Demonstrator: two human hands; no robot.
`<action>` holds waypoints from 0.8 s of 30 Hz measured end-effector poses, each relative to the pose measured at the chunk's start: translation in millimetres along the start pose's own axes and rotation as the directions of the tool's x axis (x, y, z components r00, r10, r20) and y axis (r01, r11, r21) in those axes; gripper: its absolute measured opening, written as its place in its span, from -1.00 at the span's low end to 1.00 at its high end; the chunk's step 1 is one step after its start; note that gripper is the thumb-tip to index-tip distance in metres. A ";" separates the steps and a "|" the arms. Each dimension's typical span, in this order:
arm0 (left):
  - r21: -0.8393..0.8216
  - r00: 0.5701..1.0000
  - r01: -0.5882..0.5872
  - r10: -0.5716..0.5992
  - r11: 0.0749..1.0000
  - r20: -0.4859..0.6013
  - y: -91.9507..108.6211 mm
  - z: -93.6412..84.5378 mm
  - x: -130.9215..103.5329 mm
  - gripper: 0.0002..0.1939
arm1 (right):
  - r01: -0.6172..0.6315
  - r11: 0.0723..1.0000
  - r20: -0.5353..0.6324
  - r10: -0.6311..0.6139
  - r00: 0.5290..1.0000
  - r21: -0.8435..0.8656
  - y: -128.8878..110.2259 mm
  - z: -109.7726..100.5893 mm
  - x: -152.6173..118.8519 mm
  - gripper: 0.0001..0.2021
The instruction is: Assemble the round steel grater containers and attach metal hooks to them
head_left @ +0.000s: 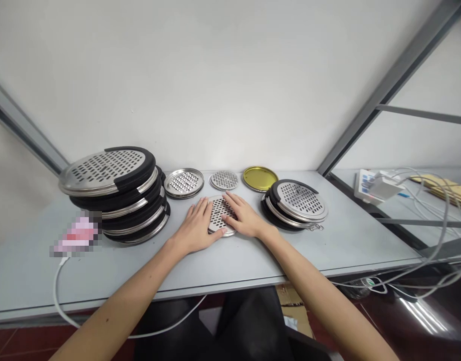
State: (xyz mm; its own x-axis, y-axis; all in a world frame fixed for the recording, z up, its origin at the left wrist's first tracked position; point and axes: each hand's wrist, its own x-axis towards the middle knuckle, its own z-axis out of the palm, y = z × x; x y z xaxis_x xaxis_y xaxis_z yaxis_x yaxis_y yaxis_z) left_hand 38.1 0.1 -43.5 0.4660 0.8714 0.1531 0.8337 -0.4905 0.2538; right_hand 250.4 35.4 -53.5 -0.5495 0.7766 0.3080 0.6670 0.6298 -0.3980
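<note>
A round metal grater plate (218,212) with rows of slots lies flat on the table, close to the front edge. My left hand (195,225) rests on its left side, fingers stretched over the rim and thumb along the near edge. Across its right side lies my right hand (243,214), with fingers extended and thumb apart on the slotted face. Both hands touch the plate, and part of its rim is hidden under them. Just behind it are another slotted disc (223,180), a metal disc with raised blades (184,182) and a gold-coloured round lid (260,178).
On the left stands a tall stack of black-edged slotted discs (113,195). A shorter stack (300,203) sits at the right. A pixelated pink object (75,235) with a white cable (56,286) lies at front left. Grey frame bars (388,85) and a power strip (366,185) are to the right.
</note>
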 end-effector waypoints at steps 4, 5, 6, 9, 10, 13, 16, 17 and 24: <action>0.020 0.999 0.005 -0.005 1.000 0.031 -0.6 -1.2 -0.1 -0.07 | 0.036 0.999 0.035 -0.035 0.999 -0.016 -0.8 -0.7 0.9 -0.34; 0.023 0.999 0.006 -0.007 1.000 0.037 -0.3 -1.6 -0.2 -0.07 | 0.038 0.999 0.044 -0.037 0.998 -0.019 -1.7 -1.1 1.1 -0.35; 0.023 0.999 0.007 -0.008 1.000 0.041 0.1 -2.0 -0.3 -0.06 | 0.038 0.999 0.048 -0.037 0.998 -0.021 -2.7 -1.4 1.3 -0.36; 0.019 0.998 0.015 -0.016 1.000 0.055 1.7 -3.4 -0.5 -0.07 | 0.046 0.999 0.046 -0.045 0.998 -0.024 -5.4 -2.3 2.1 -0.37; 0.018 0.998 0.016 -0.017 1.000 0.059 2.2 -3.8 -0.6 -0.07 | 0.054 0.998 0.044 -0.053 0.998 -0.024 -6.0 -2.5 2.3 -0.38; 0.020 0.998 0.018 -0.019 1.000 0.062 3.2 -4.6 -0.7 -0.08 | 0.074 0.997 0.039 -0.074 0.997 -0.021 -6.5 -2.4 3.0 -0.38; 0.017 0.998 0.022 -0.023 1.000 0.062 2.7 -4.0 -0.5 -0.07 | 0.079 0.997 0.032 -0.079 0.996 -0.016 -6.6 -2.1 3.2 -0.39; 0.012 0.998 0.023 -0.024 1.000 0.060 2.2 -3.4 -0.3 -0.06 | 0.080 0.997 0.031 -0.079 0.996 -0.017 -6.8 -2.1 3.2 -0.39; -0.015 0.997 0.037 -0.036 0.999 0.062 -2.1 -1.0 0.4 0.15 | 0.043 0.999 0.027 -0.042 0.999 -0.030 -7.3 -2.5 2.0 -0.38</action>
State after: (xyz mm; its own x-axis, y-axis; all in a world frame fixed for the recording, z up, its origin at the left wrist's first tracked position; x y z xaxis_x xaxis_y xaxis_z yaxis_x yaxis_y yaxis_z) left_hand 36.3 1.5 -43.0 0.4536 0.8872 0.0841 0.8457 -0.4583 0.2734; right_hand 245.7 32.4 -47.7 -0.5907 0.7487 0.3007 0.6577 0.6627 -0.3581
